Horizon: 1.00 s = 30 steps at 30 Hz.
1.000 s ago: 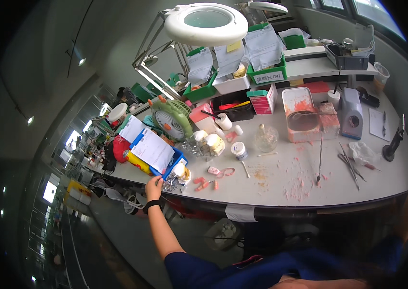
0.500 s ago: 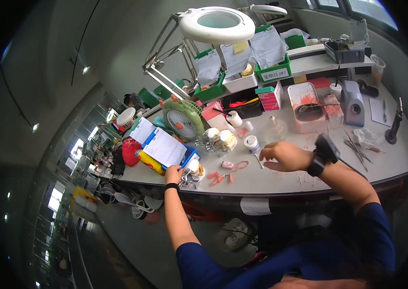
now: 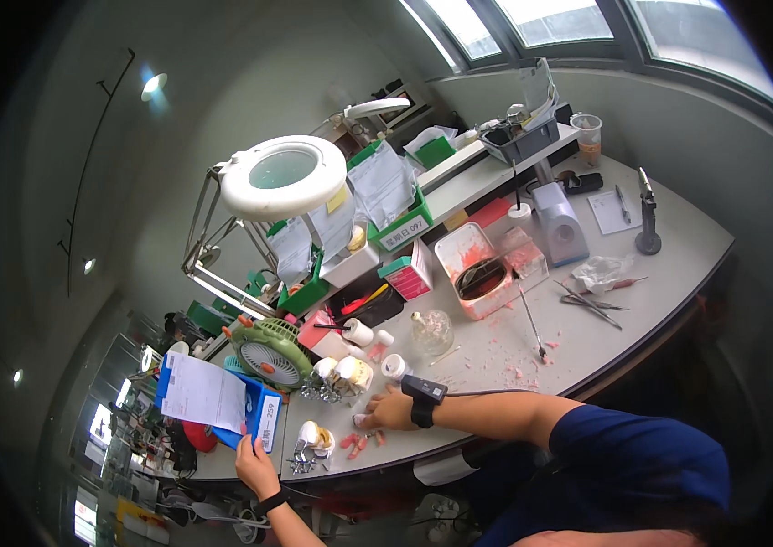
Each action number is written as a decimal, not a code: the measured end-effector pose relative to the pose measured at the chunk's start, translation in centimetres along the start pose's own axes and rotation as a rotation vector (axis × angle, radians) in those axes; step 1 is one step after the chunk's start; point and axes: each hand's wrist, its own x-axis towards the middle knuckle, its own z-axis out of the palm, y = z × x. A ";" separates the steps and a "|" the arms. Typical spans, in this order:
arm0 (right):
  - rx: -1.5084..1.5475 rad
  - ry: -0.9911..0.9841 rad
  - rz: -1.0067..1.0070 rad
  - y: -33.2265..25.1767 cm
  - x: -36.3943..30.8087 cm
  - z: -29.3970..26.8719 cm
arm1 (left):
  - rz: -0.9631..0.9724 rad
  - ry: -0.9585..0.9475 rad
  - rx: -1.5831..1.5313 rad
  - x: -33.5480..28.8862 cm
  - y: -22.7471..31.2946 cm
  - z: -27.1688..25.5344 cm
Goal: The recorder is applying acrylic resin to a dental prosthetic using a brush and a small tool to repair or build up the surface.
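My left hand (image 3: 257, 465) is at the bench's left front edge, its fingers closed on the near corner of a blue tray (image 3: 265, 412). A printed paper sheet (image 3: 207, 392) lies over that tray. My right hand (image 3: 388, 408) reaches down to the bench top, fingertips bent around a small pale piece that they mostly hide. Just below those fingers lie several pink denture-like pieces (image 3: 361, 445). Between my hands stands a plaster dental model on a metal articulator (image 3: 311, 444). Another pair of plaster models (image 3: 350, 374) sits farther back, beside a white lidded jar (image 3: 394, 366).
A green fan (image 3: 269, 351) and a magnifier lamp (image 3: 284, 178) stand at the back left. Behind are green bins (image 3: 400, 219) with papers. A pink-stained container (image 3: 487, 292), glass flask (image 3: 432, 334), tweezers (image 3: 592, 304) and an upright torch-like tool (image 3: 648, 214) occupy the right.
The view has swung to the right. My right hand has moved left and down onto the small pieces. My left hand stays at the blue tray, and the yellow can beside it is now out of sight.
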 end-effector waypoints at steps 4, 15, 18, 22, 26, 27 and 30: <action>0.034 0.069 -0.036 -0.2 0.2 0.9 | 0.045 -0.004 0.017 -1.4 5.1 -2.2; 0.400 0.594 0.166 -0.6 -10.8 -11.3 | 0.229 -0.047 -0.118 -8.8 19.2 -6.7; 0.448 0.844 0.144 0.6 -16.6 -14.5 | 0.335 -0.063 -0.272 -10.0 23.0 -6.0; 0.824 0.908 0.281 0.8 -22.1 -16.2 | 0.362 -0.111 -0.437 -11.3 27.3 -3.9; 1.077 0.885 0.216 -0.5 -24.1 -17.0 | 0.305 -0.325 -0.441 -11.9 29.7 -1.9; 1.111 0.834 0.278 -0.6 -24.6 -17.0 | 0.295 -0.327 -0.436 -11.6 29.9 -2.0; 1.099 0.785 0.320 -0.3 -25.1 -16.3 | 0.240 -0.418 -0.669 -9.7 30.0 -3.1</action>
